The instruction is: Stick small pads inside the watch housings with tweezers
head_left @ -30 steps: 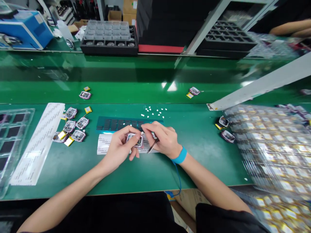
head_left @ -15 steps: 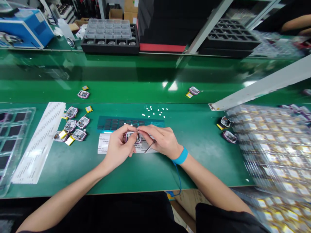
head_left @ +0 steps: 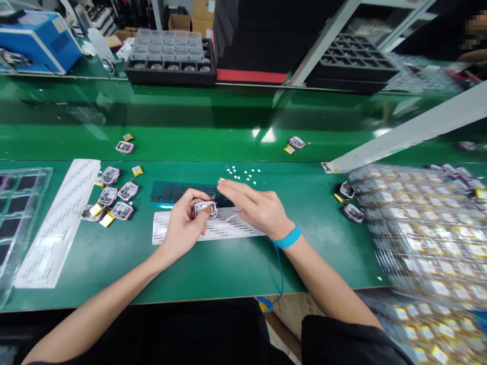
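My left hand is closed round a small watch module, its square case open and circuitry facing up, the thumb on its lower edge. My right hand is apart from it, to the right, fingers extended together and pointing left. A slim, pointed metal tool sticks out from under its palm; its other end is hidden. By those fingertips is a small white piece; whether they grip it is unclear. Beneath both hands lie a printed white strip and a teal sheet of dark strips.
Loose white bits lie behind my right hand. Several watch modules with yellow batteries sit left, beside a long white sheet and a clear tray. Stacked clear trays and a slanted white post stand right.
My right hand has drawn away from the watch module, moving right and slightly back, with its fingers straightened. My left hand still holds the module, which is now less covered.
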`<state>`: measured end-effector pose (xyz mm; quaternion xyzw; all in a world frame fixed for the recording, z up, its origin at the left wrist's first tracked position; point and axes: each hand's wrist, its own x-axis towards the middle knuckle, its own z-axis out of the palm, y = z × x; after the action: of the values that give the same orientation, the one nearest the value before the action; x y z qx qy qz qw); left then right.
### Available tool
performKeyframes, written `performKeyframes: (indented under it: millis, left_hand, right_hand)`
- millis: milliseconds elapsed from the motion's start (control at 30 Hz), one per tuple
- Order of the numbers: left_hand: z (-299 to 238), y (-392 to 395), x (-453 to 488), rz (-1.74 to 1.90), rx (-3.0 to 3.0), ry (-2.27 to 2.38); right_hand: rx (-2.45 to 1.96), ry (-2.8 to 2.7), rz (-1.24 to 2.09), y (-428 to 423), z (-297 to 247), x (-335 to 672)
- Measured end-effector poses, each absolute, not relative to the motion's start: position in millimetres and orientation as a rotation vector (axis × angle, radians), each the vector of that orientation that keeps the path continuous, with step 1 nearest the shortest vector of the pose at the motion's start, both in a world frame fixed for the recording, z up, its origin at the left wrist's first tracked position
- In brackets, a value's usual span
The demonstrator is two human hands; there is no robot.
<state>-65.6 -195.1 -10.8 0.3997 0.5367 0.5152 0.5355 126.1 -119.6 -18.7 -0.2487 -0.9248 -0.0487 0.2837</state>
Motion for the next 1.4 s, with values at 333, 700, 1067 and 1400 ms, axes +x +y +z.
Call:
performKeyframes:
  millis: [333, 700, 1067, 1400]
  left_hand:
    - [-15.4, -196.8, -66.5, 1.218, 1.068, 1.289]
    - [-18.8, -204.2, -66.1, 1.262, 1.245, 1.270]
    - [-17.4, -207.7, -66.8, 1.369, 1.470, 1.294]
    - [-16.6, -206.9, -66.0, 1.308, 1.476, 1.275]
  right_hand:
    - [-0.411, -2.525, -0.235, -125.5, -13.8, 126.1]
    - [-0.457, -2.531, -0.197, -138.2, -21.9, 117.0]
    - [-0.641, -2.225, 0.564, -149.3, -13.6, 104.4]
    - [-0.881, -1.643, 1.493, -149.6, -9.0, 92.0]
